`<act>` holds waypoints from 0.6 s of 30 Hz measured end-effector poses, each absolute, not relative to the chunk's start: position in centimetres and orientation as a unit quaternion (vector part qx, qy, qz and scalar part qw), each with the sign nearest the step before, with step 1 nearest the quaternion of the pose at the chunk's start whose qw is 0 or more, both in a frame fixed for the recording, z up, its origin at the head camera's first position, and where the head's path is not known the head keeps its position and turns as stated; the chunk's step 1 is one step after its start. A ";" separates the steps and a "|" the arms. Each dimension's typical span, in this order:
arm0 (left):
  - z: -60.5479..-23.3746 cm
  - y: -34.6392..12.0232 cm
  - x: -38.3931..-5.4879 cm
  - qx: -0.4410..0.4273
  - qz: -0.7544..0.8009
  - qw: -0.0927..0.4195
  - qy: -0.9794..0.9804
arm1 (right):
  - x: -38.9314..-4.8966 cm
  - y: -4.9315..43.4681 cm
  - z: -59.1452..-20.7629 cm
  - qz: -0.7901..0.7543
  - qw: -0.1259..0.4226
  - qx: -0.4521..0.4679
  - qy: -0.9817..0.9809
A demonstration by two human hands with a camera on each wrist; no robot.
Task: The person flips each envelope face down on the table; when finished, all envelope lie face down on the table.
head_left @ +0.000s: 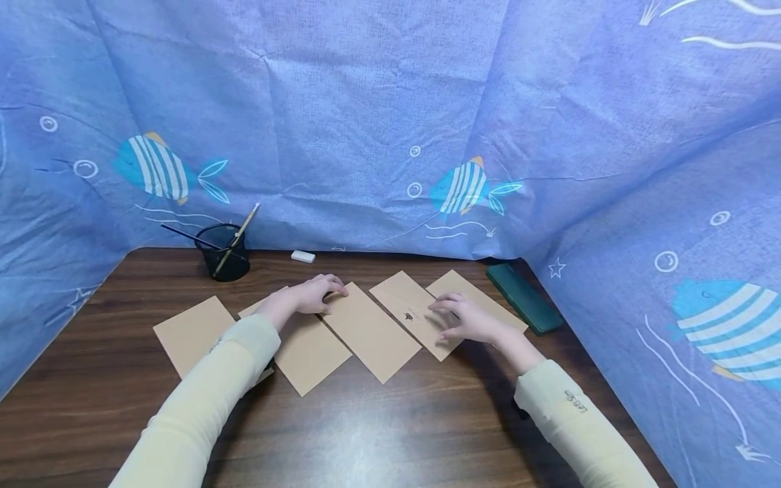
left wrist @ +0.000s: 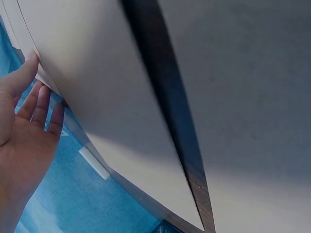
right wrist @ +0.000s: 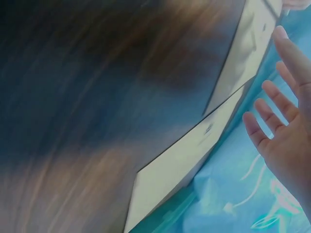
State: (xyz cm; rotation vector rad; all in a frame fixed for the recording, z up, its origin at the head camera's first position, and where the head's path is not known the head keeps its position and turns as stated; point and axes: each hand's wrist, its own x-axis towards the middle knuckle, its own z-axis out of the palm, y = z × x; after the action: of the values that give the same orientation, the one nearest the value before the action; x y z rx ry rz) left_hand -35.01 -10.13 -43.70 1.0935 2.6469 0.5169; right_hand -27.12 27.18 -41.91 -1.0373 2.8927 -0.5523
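Observation:
Several flat kraft-brown paper rectangles lie in a slanted row on the table. My left hand [head_left: 314, 295] is at the upper left end of the middle paper [head_left: 379, 339], thumb and fingertips near its edge. In the left wrist view, the thumb of the left hand [left wrist: 30, 124] meets a paper edge while the other fingers extend beside it. Over the paper with a small dark print [head_left: 399, 291] hovers my right hand [head_left: 468, 320], its fingers spread and holding nothing. The right wrist view shows that right hand [right wrist: 291, 114] with fingers apart. My left sleeve partly covers the leftmost paper [head_left: 194, 332].
A black mesh pen holder [head_left: 228, 264] with pencils stands at the back left. A white eraser [head_left: 303, 256] lies near the back edge. At the right is a dark green case [head_left: 525, 298] beside the rightmost paper [head_left: 488, 305]. A blue fish-print curtain [head_left: 378, 135] encloses the table [head_left: 366, 434].

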 end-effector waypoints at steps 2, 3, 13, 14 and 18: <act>-43.7 -10.2 -34.9 0.375 0.179 0.114 0.902 | -27.2 27.8 -42.1 -0.166 0.009 -0.331 0.929; -43.7 -10.2 -34.8 0.376 0.180 0.112 0.902 | -27.3 28.1 -42.3 -0.159 0.008 -0.332 0.930; -43.7 -10.0 -34.9 0.377 0.177 0.112 0.902 | -27.4 29.8 -43.1 -0.137 0.061 -0.333 0.931; -43.7 -10.0 -35.0 0.377 0.175 0.112 0.902 | -27.4 29.8 -43.1 -0.136 0.064 -0.331 0.931; -43.8 -9.9 -35.2 0.372 0.166 0.120 0.905 | -27.4 29.6 -43.1 -0.132 0.067 -0.330 0.932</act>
State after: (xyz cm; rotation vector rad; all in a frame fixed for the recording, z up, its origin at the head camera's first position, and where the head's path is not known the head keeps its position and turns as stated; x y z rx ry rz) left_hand -35.21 -9.93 -43.84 1.0869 2.6464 0.4862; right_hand -27.40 29.60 -43.13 -0.9944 2.8113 -0.3973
